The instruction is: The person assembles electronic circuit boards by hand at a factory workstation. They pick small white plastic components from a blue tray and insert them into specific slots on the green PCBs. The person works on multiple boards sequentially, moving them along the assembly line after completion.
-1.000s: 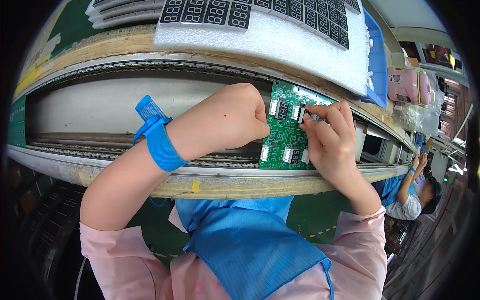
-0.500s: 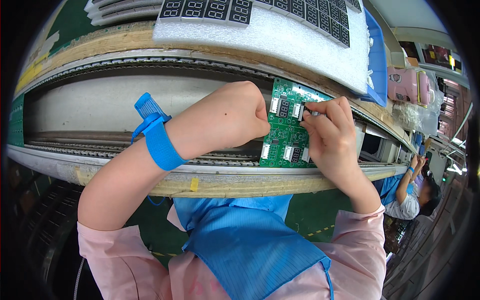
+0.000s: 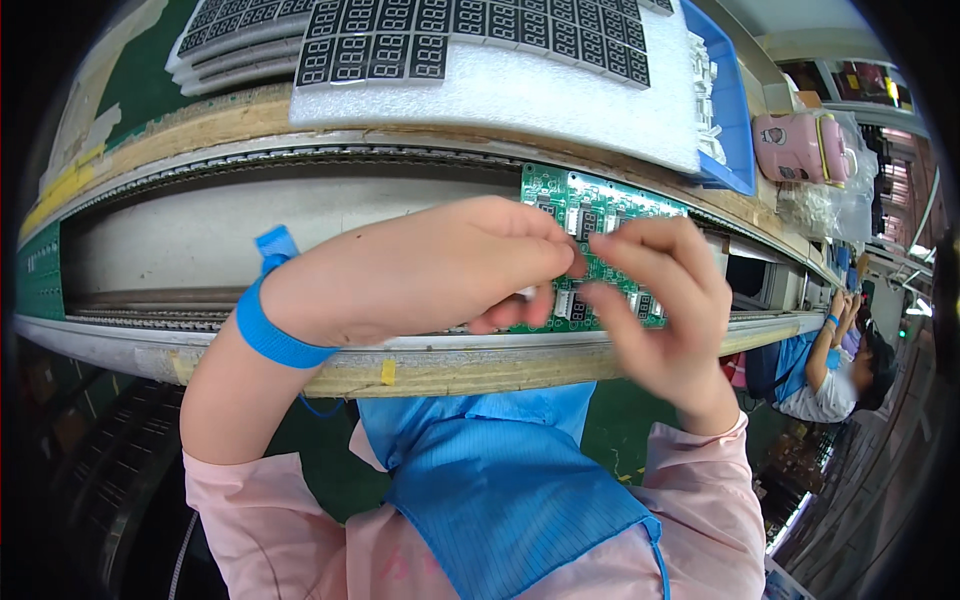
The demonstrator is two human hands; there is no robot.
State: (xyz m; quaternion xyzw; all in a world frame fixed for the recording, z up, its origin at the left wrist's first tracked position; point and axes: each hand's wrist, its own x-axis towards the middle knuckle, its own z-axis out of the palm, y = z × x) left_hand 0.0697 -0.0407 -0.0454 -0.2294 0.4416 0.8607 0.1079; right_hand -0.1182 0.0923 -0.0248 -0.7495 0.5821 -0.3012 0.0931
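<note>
Green circuit boards (image 3: 655, 203) lie together on the conveyor rails in front of me, carrying white connectors and black digit displays. One digit display (image 3: 587, 224) sits in the upper row beside a white connector (image 3: 572, 218). My left hand (image 3: 500, 262) reaches across the boards with curled fingers. A small white piece (image 3: 527, 292) shows at those fingers; whether it is gripped or lies behind them is unclear. My right hand (image 3: 665, 300) hovers over the boards' right part, thumb and forefinger apart, nothing visible between them. A blue wrist strap (image 3: 285, 330) circles my left wrist.
Beyond the rail, white foam (image 3: 480, 100) bears rows of digit displays. Right of it stand a blue bin (image 3: 735, 120) of white parts and a pink case (image 3: 800, 148). Another green board (image 3: 40, 275) lies far left. A co-worker (image 3: 835, 375) sits at the right.
My right hand has let go of the digit display, which now sits on the board, and its fingers have spread. My left hand has moved right, over the boards. The view has shifted somewhat.
</note>
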